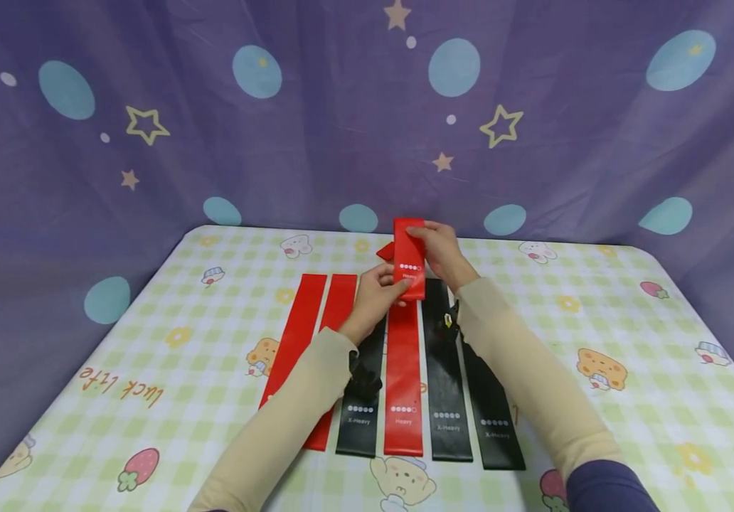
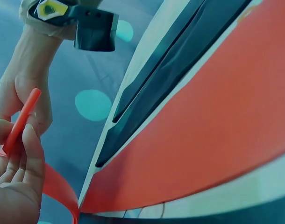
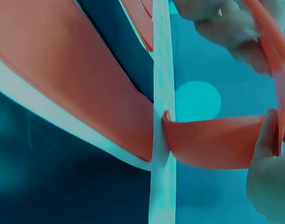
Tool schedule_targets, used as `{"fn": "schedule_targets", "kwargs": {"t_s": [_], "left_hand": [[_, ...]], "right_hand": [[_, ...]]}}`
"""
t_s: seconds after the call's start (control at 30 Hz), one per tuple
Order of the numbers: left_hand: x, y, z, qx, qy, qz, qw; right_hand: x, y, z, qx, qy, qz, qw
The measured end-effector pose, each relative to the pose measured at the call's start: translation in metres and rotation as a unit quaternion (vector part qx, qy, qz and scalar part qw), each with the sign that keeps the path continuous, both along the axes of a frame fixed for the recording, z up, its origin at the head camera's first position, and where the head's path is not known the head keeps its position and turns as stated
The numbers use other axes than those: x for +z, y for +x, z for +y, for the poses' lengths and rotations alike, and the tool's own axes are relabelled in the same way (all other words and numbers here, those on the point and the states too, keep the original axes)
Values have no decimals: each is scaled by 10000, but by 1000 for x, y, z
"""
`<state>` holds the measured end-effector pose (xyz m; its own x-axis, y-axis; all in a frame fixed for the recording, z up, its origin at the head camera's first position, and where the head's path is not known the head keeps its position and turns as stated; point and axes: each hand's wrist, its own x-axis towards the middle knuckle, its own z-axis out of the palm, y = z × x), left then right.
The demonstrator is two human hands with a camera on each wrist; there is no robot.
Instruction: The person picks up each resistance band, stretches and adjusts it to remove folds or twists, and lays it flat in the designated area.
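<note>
A red resistance band marked "Heavy" is held up above the far part of the table, its printed side toward me. My left hand pinches its lower end between thumb and fingers. Near the top, my right hand grips its right edge, thumb on the front. In the right wrist view a slack length of the red band trails from the right hand to the table edge. Below the hands lies another red "Heavy" band, with a black "X-Heavy" band left of it, partly under the left wrist.
Two more red bands lie to the left, partly covered by the left forearm. On the right are two black bands, one partly under the right forearm. A checked cloth covers the table; a purple curtain hangs behind it.
</note>
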<state>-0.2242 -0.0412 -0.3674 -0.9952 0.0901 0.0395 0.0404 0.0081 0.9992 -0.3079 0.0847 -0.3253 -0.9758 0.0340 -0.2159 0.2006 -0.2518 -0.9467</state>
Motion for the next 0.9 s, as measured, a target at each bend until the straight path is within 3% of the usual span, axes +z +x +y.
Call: {"fn": "schedule_targets", "kwargs": {"t_s": [0.23,0.47,0.7,0.9], "left_hand": [[-3,12,2,-144,-351,-213,9991],[-5,29,5,-428,-416,-194,9980],[6,46,13,-746,-604,-276,9950],[0,58,25,-1073,-760,-375,9906]], "right_hand": [[0,-2,10,45,-65,47,10000],[0,-2,22,-72,-227,-27,9997],[1,0,40,-201,-449,-8,9988],[-2,-1,49,-235,-458,-192,9985]]}}
